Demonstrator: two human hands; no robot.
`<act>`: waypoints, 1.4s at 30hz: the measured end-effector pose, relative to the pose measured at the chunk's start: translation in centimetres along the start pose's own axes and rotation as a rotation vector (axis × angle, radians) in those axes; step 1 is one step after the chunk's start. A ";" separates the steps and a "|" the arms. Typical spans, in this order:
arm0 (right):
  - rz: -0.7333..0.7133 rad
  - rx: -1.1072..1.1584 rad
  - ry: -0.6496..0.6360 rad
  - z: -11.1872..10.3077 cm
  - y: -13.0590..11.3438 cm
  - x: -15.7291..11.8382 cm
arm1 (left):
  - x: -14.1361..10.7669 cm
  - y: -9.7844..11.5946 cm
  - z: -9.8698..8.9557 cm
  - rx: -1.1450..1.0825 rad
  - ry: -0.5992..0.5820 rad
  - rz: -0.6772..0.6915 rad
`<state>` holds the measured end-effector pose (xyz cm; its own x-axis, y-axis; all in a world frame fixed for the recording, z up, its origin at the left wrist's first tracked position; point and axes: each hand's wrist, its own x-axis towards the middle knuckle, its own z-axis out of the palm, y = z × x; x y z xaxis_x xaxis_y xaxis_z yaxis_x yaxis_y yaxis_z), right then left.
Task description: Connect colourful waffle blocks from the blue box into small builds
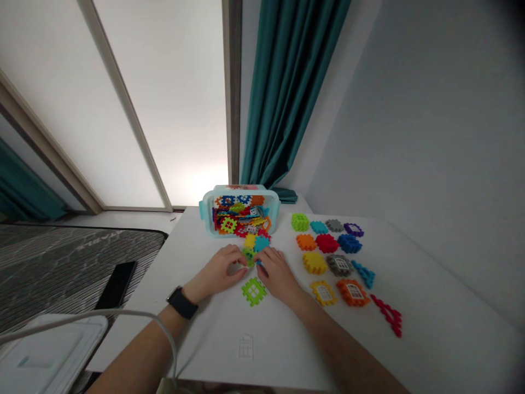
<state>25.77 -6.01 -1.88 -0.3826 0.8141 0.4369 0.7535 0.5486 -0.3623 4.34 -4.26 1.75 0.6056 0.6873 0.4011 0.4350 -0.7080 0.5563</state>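
Room corner with a frosted glass panel at 11 o'clock and a pleated teal curtain at 12, smooth grey-white wall at 2. White table fills the middle, with a striped dark mat off its edge at 9, a black phone lying on that mat, and a white plastic lid at 7. Clear plastic storage box with teal clips sits at 12 from the hands, tilted and packed with interlocking waffle-textured plastic blocks. Loose blocks are laid out in rough rows at 2 to 4 o'clock, mostly square with knobby edges, including an orange window block and a red chain-shaped block. Left hand, black smartwatch on wrist, and right hand are close together, fingers curved, not spread flat. Fingertips of both meet around a small lime-green block, which is partly hidden; grip or just touch, cannot tell. Teal block and yellow block lie touching it at 12. Lime-green window block lies flat just below the hands at 6.
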 end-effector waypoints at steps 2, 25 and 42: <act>0.015 0.020 0.005 -0.3 0.4 0.0 | -0.3 0.4 -0.5 -0.016 -0.118 0.048; 0.017 0.157 0.010 -0.8 0.5 0.2 | -0.7 -0.9 -0.1 0.069 -0.239 0.008; -0.017 0.202 -0.024 -1.1 -0.2 -0.2 | -0.7 -0.6 -0.7 0.295 0.108 0.222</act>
<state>26.28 -6.51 -0.98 -0.4090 0.8072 0.4256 0.6254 0.5875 -0.5134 3.20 -4.24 1.65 0.6399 0.5138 0.5715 0.4837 -0.8471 0.2201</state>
